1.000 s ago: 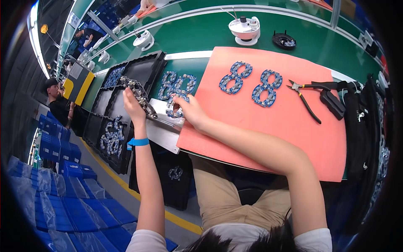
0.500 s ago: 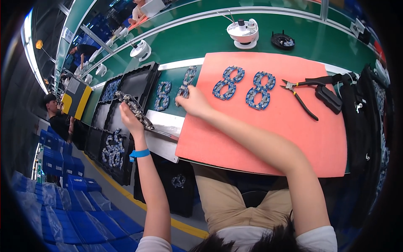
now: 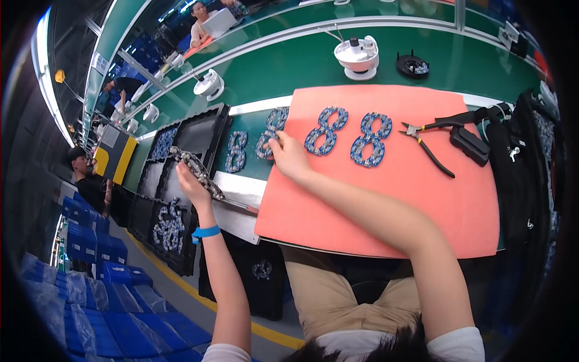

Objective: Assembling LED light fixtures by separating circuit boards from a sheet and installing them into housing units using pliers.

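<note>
Hands work apart here. The left hand point(image 3: 192, 184), arm stretched out with a blue wristband point(image 3: 205, 232), is raised over the black trays point(image 3: 199, 130), its fingers pinched around a beaded strip point(image 3: 196, 170) held at a slant. The right hand point(image 3: 289, 158) reaches forward, its fingertips pressed on a beaded figure-eight piece point(image 3: 270, 131) at the left edge of the coral mat point(image 3: 422, 205). I count four such pieces: two on the mat, two on the green worktop point(image 3: 289, 78). One pair of pliers point(image 3: 425, 140) lies to their right.
</note>
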A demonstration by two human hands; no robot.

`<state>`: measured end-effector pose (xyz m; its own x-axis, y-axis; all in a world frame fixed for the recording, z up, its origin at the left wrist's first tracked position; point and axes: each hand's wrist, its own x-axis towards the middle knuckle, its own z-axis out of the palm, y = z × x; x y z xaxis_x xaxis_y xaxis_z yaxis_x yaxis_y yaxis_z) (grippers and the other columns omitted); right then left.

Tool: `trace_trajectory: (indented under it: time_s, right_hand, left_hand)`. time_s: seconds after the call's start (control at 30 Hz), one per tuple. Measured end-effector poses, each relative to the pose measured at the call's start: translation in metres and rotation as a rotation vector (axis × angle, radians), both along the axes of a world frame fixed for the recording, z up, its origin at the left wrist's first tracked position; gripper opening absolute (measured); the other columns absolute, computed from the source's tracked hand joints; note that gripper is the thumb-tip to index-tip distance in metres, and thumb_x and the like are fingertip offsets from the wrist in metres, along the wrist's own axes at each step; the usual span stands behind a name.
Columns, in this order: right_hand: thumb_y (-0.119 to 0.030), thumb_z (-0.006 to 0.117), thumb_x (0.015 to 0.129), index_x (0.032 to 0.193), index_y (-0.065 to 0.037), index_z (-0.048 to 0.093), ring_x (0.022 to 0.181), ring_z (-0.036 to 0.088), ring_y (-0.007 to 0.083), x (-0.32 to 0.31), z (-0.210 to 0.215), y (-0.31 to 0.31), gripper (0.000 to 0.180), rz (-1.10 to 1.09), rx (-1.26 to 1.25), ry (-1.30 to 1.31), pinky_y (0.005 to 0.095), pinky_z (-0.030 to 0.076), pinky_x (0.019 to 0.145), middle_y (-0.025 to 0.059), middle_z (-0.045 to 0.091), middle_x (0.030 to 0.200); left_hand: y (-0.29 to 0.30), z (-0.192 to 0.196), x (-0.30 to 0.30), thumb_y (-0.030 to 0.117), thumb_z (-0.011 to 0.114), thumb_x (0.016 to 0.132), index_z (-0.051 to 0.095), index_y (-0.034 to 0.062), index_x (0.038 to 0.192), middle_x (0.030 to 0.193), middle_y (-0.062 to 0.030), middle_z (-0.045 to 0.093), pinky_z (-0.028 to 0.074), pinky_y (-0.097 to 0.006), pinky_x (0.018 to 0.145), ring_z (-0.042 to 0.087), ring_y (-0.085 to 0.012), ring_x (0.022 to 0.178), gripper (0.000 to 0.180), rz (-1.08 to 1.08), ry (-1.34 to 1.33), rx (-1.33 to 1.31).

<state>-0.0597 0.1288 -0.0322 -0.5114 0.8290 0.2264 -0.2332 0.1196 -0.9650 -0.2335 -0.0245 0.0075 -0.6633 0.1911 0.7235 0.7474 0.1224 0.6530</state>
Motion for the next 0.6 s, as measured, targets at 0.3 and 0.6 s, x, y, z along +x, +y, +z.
trace_trajectory:
  time_s: [0.3,0.6]
  right_hand:
    - [-0.012,0.066,0.085,0.115,0.006,0.039,0.062,0.066,0.0215,0.003,0.007,-0.003,0.044,-0.059,-0.029,0.024,0.0334,0.052,0.057,0.0135,0.064,0.076]
    - [-0.012,0.064,0.083,0.123,0.001,0.04,0.093,0.051,0.0249,0.0,0.011,-0.014,0.048,-0.422,0.044,0.111,0.0308,0.048,0.08,0.0173,0.043,0.112]
  left_hand:
    - [0.002,0.006,0.008,0.037,0.035,0.103,0.048,-0.0052,0.094,0.081,-0.0141,0.051,0.04,-0.036,0.073,0.048,-0.0251,0.076,0.045,-0.034,0.039,-0.005]
    - [0.001,-0.002,0.002,0.042,0.036,0.103,0.051,-0.0109,0.114,0.104,-0.0218,0.061,0.042,-0.037,0.088,0.057,-0.0316,0.095,0.056,0.011,-0.016,0.02]
